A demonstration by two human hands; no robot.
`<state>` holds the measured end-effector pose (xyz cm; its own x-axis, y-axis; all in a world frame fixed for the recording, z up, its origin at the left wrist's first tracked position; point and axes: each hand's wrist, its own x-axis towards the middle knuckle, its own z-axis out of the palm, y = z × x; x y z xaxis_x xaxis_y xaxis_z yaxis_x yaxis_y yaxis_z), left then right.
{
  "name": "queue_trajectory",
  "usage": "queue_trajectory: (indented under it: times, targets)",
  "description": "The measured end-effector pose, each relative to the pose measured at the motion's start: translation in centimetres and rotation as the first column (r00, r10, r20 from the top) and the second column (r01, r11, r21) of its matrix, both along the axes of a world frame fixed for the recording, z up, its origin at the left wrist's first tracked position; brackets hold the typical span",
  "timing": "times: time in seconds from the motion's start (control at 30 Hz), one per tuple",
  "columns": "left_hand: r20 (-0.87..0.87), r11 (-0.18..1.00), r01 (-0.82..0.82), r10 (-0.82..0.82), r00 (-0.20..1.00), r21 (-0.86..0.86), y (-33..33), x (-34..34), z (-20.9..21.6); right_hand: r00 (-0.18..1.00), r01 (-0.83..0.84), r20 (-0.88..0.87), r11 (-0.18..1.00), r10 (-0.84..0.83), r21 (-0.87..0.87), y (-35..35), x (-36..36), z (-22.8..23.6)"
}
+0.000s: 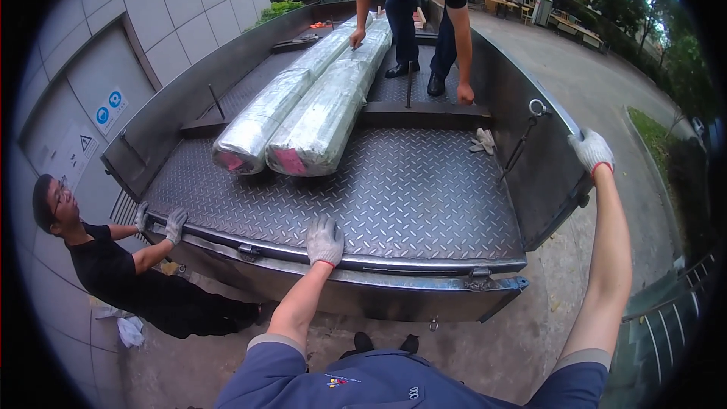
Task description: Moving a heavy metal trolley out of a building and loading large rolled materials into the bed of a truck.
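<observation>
My left hand [325,241], in a pale knitted work glove, lies flat on the rear edge of the truck bed [424,212], fingers stretched forward over the diamond-plate metal. Off to the right, my right hand [591,150], gloved alike with a red cuff, is hooked over the top of the metal side panel [509,98]; its fingertips are partly hidden behind the edge. Two long bundles, one on the left [261,121] and one on the right [327,113], lie side by side in clear plastic wrap, pink labels on their near ends. Neither of my hands touches them.
A person [416,0] stands bent over in the bed, one hand on the bundles, the other by a crossbeam [424,115]. Another person [113,265] at left grips the bed edge. The lowered tailgate [363,297] hangs before me. Loose gloves [482,141] lie right.
</observation>
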<state>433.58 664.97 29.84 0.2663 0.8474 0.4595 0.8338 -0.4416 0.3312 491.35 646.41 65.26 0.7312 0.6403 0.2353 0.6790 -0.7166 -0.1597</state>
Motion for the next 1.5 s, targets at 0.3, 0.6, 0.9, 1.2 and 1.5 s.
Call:
queue_trajectory:
  times: [0.3,0.6,0.9,1.2,1.5]
  targets:
    - [0.004,0.999,-0.002,0.001,1.0,0.046,-0.3,0.0,-0.2,1.0,0.006,-0.005,1.0,-0.006,-0.011,0.1,0.3,-0.3]
    - [-0.011,0.998,-0.001,0.001,1.0,0.062,-0.3,-0.2,-0.8,1.0,0.004,-0.004,1.0,-0.004,-0.005,0.1,0.2,-0.5]
    - [-0.003,1.0,0.002,-0.002,1.0,0.006,0.1,0.1,-0.5,1.0,-0.016,-0.002,1.0,0.016,0.011,0.5,0.5,-0.2]
    - [-0.012,0.999,-0.005,0.006,1.0,0.04,0.0,0.8,-0.1,1.0,0.004,-0.003,1.0,-0.004,0.008,0.4,1.4,-0.3]
    - [-0.006,1.0,-0.001,0.001,1.0,0.013,-0.6,0.3,0.3,1.0,0.022,-0.009,0.999,-0.022,0.028,-0.4,0.9,0.0]
